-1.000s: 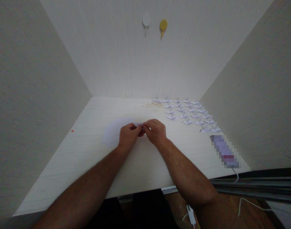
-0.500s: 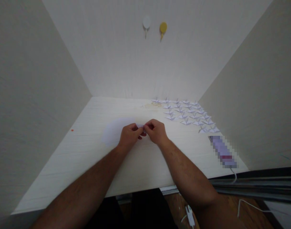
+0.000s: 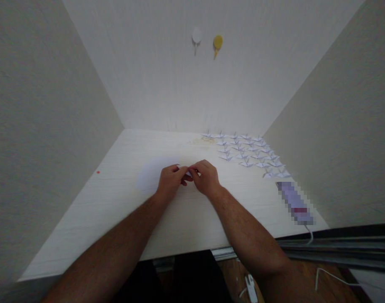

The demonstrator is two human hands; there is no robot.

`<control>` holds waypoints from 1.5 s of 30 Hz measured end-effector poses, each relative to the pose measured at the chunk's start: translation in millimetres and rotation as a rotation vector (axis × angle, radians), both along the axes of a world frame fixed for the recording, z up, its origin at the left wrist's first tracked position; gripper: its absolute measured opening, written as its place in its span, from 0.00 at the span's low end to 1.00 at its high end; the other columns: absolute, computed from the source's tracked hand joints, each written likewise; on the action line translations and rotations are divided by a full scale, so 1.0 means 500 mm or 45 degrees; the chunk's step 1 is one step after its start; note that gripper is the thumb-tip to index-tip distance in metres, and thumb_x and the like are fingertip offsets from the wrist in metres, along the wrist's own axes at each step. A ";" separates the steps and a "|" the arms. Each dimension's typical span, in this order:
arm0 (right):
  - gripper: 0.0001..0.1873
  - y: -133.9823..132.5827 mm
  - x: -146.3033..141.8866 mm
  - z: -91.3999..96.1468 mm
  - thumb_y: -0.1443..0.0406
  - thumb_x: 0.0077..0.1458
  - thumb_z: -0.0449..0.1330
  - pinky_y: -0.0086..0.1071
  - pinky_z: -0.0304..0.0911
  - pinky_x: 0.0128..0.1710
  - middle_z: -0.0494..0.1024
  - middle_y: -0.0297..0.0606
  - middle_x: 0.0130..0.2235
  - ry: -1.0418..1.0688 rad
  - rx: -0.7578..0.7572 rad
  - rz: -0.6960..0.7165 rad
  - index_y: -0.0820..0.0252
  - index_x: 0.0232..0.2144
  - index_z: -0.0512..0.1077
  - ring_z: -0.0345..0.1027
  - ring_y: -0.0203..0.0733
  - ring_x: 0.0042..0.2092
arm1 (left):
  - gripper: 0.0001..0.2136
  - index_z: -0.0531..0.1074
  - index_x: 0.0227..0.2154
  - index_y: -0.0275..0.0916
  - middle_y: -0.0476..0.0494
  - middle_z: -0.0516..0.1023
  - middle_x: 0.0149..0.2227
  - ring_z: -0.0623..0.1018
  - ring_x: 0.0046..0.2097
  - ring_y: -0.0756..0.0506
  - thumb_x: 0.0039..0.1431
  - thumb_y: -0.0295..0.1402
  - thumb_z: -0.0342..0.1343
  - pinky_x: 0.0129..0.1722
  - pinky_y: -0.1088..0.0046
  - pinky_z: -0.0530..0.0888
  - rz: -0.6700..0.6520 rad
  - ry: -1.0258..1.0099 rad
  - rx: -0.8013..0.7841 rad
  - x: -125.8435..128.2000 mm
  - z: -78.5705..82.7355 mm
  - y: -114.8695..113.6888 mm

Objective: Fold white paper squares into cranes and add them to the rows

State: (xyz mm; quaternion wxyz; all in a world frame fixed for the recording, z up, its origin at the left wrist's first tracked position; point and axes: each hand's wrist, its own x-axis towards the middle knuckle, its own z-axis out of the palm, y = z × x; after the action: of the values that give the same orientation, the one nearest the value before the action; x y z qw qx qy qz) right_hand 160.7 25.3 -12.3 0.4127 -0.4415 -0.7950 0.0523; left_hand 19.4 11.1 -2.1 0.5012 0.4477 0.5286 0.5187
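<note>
Over the middle of the white table, my left hand (image 3: 172, 180) and my right hand (image 3: 205, 176) meet at the fingertips. Between them they pinch a small piece of folded white paper (image 3: 189, 173), mostly hidden by the fingers. How it is folded cannot be made out. Just behind and left of my left hand lies a pale white sheet or stack of paper (image 3: 150, 172). Several folded paper cranes (image 3: 245, 163) stand in rows at the back right of the table.
A phone-like device (image 3: 294, 203), blurred out, lies at the table's right side with a white cable (image 3: 311, 236). A white hook (image 3: 196, 36) and a yellow hook (image 3: 217, 42) are on the back wall. Walls enclose the table left and right. A power strip (image 3: 251, 288) lies on the floor.
My fingers have shifted slightly on the paper, and a bit more of its white edge shows between them. The whole view has moved a little as the head tilts.
</note>
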 end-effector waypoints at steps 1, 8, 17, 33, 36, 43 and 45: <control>0.09 0.000 0.000 0.000 0.65 0.60 0.56 0.33 0.63 0.40 0.77 0.39 0.32 -0.013 -0.002 0.004 0.57 0.30 0.76 0.68 0.40 0.38 | 0.09 0.72 0.20 0.35 0.42 0.78 0.21 0.80 0.26 0.42 0.48 0.36 0.60 0.20 0.74 0.71 0.008 0.010 0.000 0.001 0.000 0.000; 0.12 0.003 0.004 0.000 0.63 0.61 0.54 0.34 0.64 0.40 0.77 0.40 0.32 -0.074 0.008 0.023 0.56 0.30 0.76 0.67 0.41 0.38 | 0.11 0.74 0.21 0.34 0.41 0.79 0.22 0.79 0.24 0.44 0.49 0.39 0.59 0.22 0.73 0.72 0.037 0.104 0.045 -0.002 -0.008 0.002; 0.09 0.007 0.018 0.007 0.67 0.55 0.56 0.32 0.67 0.38 0.77 0.38 0.34 0.348 -0.172 0.194 0.56 0.33 0.78 0.70 0.38 0.38 | 0.11 0.76 0.27 0.33 0.40 0.80 0.27 0.80 0.30 0.43 0.46 0.37 0.63 0.25 0.74 0.73 -0.070 -0.083 -0.001 -0.007 0.003 0.001; 0.10 0.028 0.020 0.004 0.60 0.42 0.67 0.28 0.61 0.28 0.75 0.31 0.24 1.040 -1.048 0.294 0.60 0.26 0.75 0.65 0.32 0.26 | 0.10 0.76 0.27 0.34 0.45 0.78 0.23 0.75 0.24 0.49 0.49 0.37 0.62 0.27 0.73 0.72 -0.071 0.164 0.088 -0.009 0.005 0.000; 0.11 0.029 0.021 0.000 0.59 0.41 0.68 0.28 0.62 0.27 0.75 0.31 0.23 1.039 -1.044 0.282 0.60 0.25 0.75 0.65 0.32 0.25 | 0.10 0.76 0.25 0.34 0.45 0.78 0.23 0.75 0.25 0.49 0.49 0.38 0.62 0.28 0.73 0.72 -0.055 0.173 0.089 -0.009 0.002 0.001; 0.13 0.026 0.016 0.003 0.59 0.39 0.69 0.28 0.61 0.27 0.73 0.30 0.22 1.051 -1.049 0.254 0.61 0.23 0.72 0.64 0.32 0.25 | 0.10 0.76 0.24 0.34 0.45 0.78 0.23 0.75 0.25 0.49 0.48 0.38 0.63 0.28 0.74 0.72 -0.038 0.121 0.056 -0.006 0.004 0.000; 0.13 0.025 0.014 0.006 0.59 0.38 0.69 0.28 0.61 0.27 0.73 0.30 0.22 1.039 -1.044 0.238 0.61 0.23 0.72 0.64 0.32 0.25 | 0.10 0.76 0.24 0.34 0.45 0.78 0.22 0.75 0.24 0.49 0.47 0.38 0.63 0.28 0.73 0.72 -0.036 0.106 0.045 -0.006 0.005 0.000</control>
State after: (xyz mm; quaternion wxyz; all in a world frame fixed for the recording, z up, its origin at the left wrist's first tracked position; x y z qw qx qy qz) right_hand 167.8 37.9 -9.4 0.4744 -0.4374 -0.5222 0.5576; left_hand 16.5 11.1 0.5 0.4779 0.4852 0.5333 0.5018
